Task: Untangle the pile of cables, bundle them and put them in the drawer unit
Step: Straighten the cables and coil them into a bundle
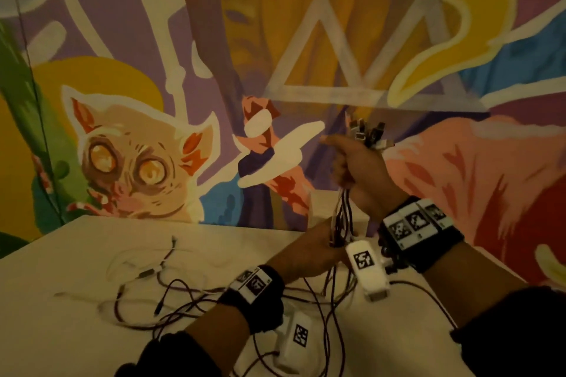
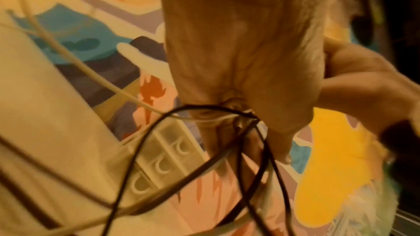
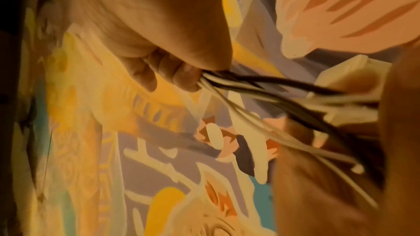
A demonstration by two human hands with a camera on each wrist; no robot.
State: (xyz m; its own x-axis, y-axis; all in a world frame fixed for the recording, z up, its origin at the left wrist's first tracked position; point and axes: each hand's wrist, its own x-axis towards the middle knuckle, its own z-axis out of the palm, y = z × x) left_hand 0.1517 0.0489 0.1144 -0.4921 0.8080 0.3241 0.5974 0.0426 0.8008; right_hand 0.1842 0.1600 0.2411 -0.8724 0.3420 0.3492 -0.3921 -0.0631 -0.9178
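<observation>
Hands (image 1: pixel 356 162) grip thin, seemingly rubbery cables (image 1: pixel 343 217).

I see a white table (image 1: pixel 76 330) filling the lower half of my head view, its far edge against a painted mural wall (image 1: pixel 137 131). Loose cables (image 1: pixel 171 291), dark and white, sprawl over it from about 9 o'clock of centre across to 3 o'clock, loops overlapping. At 1 o'clock, by the wall, a white drawer unit (image 2: pixel 163 157) stands on it.
</observation>
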